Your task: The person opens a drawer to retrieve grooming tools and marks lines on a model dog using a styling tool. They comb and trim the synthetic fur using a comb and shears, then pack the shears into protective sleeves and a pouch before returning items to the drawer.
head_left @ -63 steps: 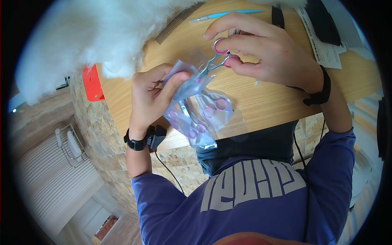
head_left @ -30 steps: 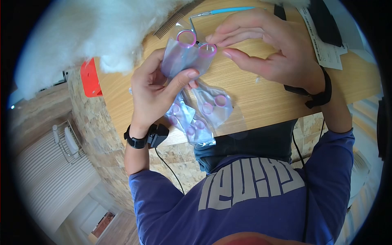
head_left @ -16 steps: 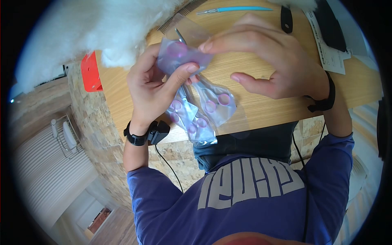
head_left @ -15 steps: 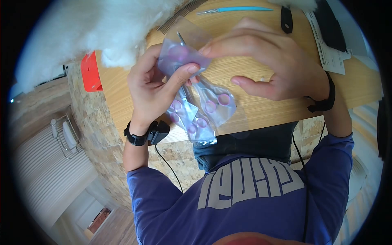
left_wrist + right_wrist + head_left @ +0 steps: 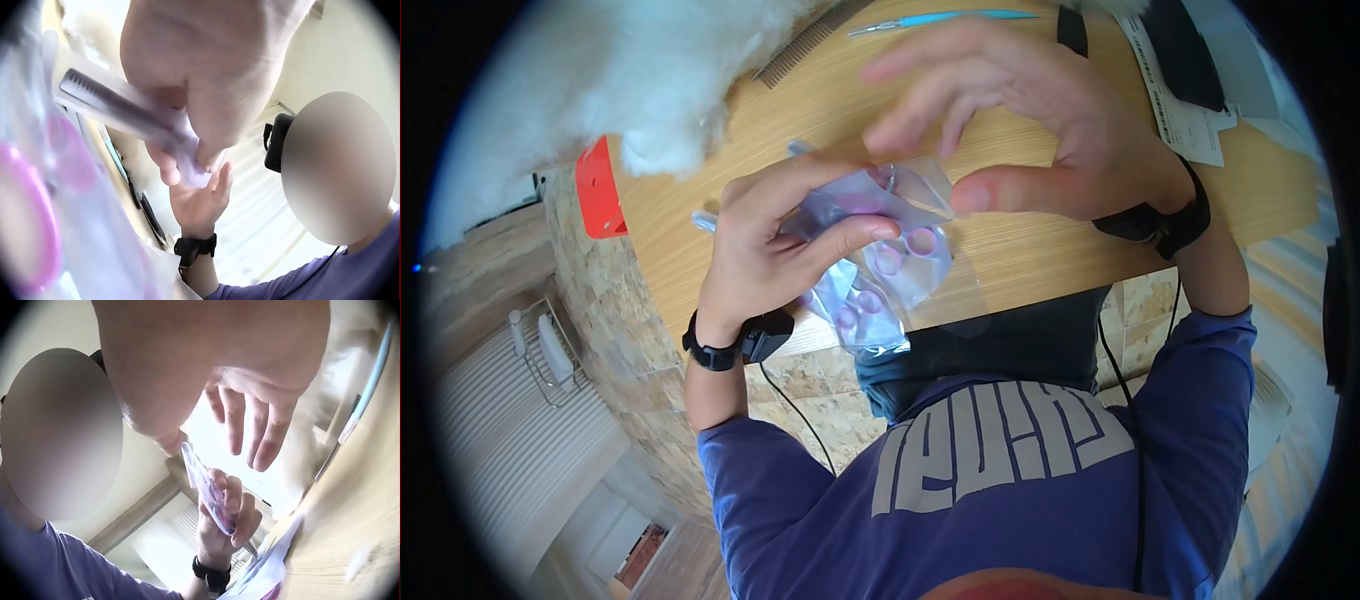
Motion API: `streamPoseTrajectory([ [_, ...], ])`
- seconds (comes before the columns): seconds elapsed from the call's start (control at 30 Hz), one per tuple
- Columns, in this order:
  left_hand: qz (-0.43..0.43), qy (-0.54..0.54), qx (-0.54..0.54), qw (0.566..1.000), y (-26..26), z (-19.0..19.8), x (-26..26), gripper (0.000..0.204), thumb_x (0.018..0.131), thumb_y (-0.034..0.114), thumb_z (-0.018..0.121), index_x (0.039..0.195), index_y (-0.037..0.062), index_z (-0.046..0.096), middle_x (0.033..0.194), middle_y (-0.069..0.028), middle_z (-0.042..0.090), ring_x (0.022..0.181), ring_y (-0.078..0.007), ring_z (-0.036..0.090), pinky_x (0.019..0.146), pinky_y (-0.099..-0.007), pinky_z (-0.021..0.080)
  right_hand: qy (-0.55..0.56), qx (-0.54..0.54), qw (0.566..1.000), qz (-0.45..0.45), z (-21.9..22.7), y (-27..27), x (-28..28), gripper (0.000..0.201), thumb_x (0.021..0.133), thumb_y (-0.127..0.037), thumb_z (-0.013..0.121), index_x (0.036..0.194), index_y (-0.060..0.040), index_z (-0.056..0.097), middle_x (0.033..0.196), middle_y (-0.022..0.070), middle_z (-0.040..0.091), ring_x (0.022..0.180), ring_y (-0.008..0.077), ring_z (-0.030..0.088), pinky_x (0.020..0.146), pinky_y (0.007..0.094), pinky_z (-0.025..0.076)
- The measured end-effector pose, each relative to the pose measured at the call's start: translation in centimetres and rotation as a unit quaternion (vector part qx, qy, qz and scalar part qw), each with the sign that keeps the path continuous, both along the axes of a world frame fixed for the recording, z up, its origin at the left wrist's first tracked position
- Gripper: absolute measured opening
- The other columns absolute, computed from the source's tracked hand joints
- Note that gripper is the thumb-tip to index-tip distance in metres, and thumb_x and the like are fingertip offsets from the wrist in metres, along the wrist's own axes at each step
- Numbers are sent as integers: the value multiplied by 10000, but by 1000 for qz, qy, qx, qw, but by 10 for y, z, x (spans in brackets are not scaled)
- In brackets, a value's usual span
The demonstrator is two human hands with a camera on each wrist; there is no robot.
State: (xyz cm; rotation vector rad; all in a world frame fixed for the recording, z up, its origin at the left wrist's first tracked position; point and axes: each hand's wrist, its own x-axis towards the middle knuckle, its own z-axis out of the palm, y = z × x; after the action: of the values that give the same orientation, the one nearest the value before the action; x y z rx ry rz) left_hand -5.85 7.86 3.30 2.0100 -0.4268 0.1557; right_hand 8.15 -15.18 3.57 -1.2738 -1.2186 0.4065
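Observation:
My left hand [image 5: 770,240] pinches a clear plastic pouch [image 5: 920,183] between thumb and fingers. Pink-ringed scissors show through this pouch [image 5: 215,509] in the right wrist view. A toothed blade [image 5: 100,97] in a clear sleeve sticks out past the left hand in the left wrist view. Hanging below the left thumb are more pouched scissors, with pink finger rings [image 5: 921,241] toward the right and another pair of rings [image 5: 869,302] lower down. My right hand [image 5: 1050,125] is blurred, its fingers spread and loosely bent, the thumb close to the pouch's right edge.
White fluffy fur [image 5: 600,80] covers the back left of the wooden table [image 5: 1040,250]. Along the back lie a metal comb [image 5: 810,42], a light-blue pen-like tool [image 5: 960,17] and a dark item on a printed sheet [image 5: 1200,140]. A red object [image 5: 600,190] is by the left edge.
My right hand earlier held the scissors by their rings at the pouch, then let go and touched the pouch's edge; now it is spread apart from it. My left hand has tilted the pouch lower.

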Motion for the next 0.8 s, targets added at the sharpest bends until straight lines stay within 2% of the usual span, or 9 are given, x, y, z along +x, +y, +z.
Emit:
streamPoseTrajectory([
  [0.03, 13, 32, -7, 999, -3, 2, -3, 360, 797, 91, 881, 1103, -5, 719, 939, -101, 766, 798, -186, 746, 696, -275, 566, -67, -19, 996, 57, 3, -3, 4, 391, 864, 14, 733, 1241, 10, 631, 1189, 126, 708, 1005, 163, 695, 746, 277, 564],
  [0.07, 13, 32, -11, 999, -3, 2, -2, 360, 797, 91, 881, 1103, -5, 719, 939, -101, 766, 798, -186, 746, 696, -275, 566, -67, -23, 996, 57, 6, -7, 5, 391, 864, 14, 733, 1241, 10, 631, 1189, 126, 708, 1005, 163, 695, 746, 277, 564],
  [0.13, 0, 23, -8, 1000, -3, 2, -1, 370, 795, 92, 884, 1112, -3, 717, 926, -102, 764, 778, -171, 743, 662, -272, 559, -11, -139, 980, 145, 12, -12, 5, 381, 853, 15, 748, 1219, 7, 643, 1190, 121, 686, 923, 137, 683, 682, 254, 553],
  [0.27, 29, 33, 12, 999, -1, 2, -3, 352, 822, 112, 869, 1118, -1, 713, 893, -101, 765, 735, -141, 732, 624, -255, 542, -74, -103, 977, 169, 3, -11, 8, 413, 846, 4, 767, 1242, -6, 650, 1174, 112, 673, 861, 133, 662, 649, 239, 542],
  [0.43, 69, 55, 31, 996, 1, 4, -5, 290, 884, 146, 822, 1111, 2, 713, 819, -74, 767, 668, -103, 703, 581, -233, 509, 39, -75, 995, 56, 3, 3, -13, 393, 880, -16, 746, 1258, -8, 640, 1148, 102, 689, 888, 143, 663, 661, 247, 544],
  [0.53, 56, 64, 58, 995, -3, 10, -7, 288, 883, 155, 823, 1106, 7, 717, 821, -76, 763, 654, -117, 698, 577, -244, 511, 72, -101, 991, 58, 0, 2, -16, 310, 918, -6, 701, 1223, 3, 652, 1108, 100, 704, 873, 146, 680, 674, 253, 554],
  [0.63, 41, 31, 99, 994, -8, 7, -7, 306, 871, 175, 832, 1100, 5, 722, 811, -87, 751, 637, -150, 697, 569, -264, 508, -16, -141, 988, 52, -6, 0, -10, 235, 955, -3, 662, 1190, 11, 667, 1050, 92, 723, 844, 147, 699, 683, 260, 562],
  [0.7, 41, 14, 104, 994, -12, 5, -9, 340, 840, 191, 853, 1091, 0, 726, 789, -102, 727, 619, -200, 692, 556, -292, 501, -20, -159, 986, 55, -4, -1, -9, 211, 963, 5, 649, 1173, 14, 673, 1034, 88, 729, 835, 142, 705, 681, 261, 562],
  [0.8, 37, 4, 92, 995, -10, 6, -8, 346, 837, 188, 861, 1092, -2, 725, 803, -96, 741, 629, -180, 703, 560, -275, 507, 19, -188, 980, 64, 0, -3, -8, 196, 978, 26, 615, 1166, 22, 671, 1037, 90, 735, 859, 134, 712, 679, 261, 562],
])
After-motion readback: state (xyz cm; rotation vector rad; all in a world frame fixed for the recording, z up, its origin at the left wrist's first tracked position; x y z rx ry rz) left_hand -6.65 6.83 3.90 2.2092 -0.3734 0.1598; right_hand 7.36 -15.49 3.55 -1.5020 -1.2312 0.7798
